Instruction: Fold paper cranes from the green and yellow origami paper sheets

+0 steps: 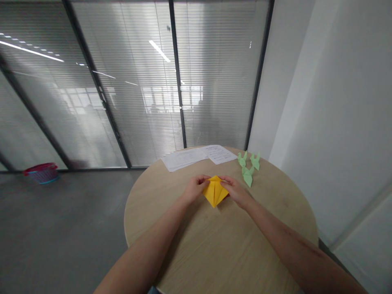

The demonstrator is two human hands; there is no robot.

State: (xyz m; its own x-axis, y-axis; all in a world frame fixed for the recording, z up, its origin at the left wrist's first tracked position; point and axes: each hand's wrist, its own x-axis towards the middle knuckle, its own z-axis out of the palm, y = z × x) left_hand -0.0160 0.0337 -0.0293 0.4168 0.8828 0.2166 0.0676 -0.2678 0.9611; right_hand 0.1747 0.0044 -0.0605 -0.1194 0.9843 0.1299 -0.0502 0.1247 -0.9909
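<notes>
A yellow folded origami paper (214, 192), roughly diamond-shaped with a crease or slit down its middle, is held just over the round table. My left hand (196, 188) pinches its left corner, thumb on the near face. On the opposite side, my right hand (236, 191) grips the right edge with thumb and fingers. The fingertips behind the paper are partly hidden. Beyond my right hand stand three pale green origami figures (247, 175) with pointed tips, grouped close together.
Printed paper sheets (183, 158) lie overlapping at the far edge of the round wooden table (196, 261). A glass partition with blinds (147, 122) rises behind it, and a white wall (346, 122) stands on the right. A red and blue basket (43, 173) sits on the floor at left.
</notes>
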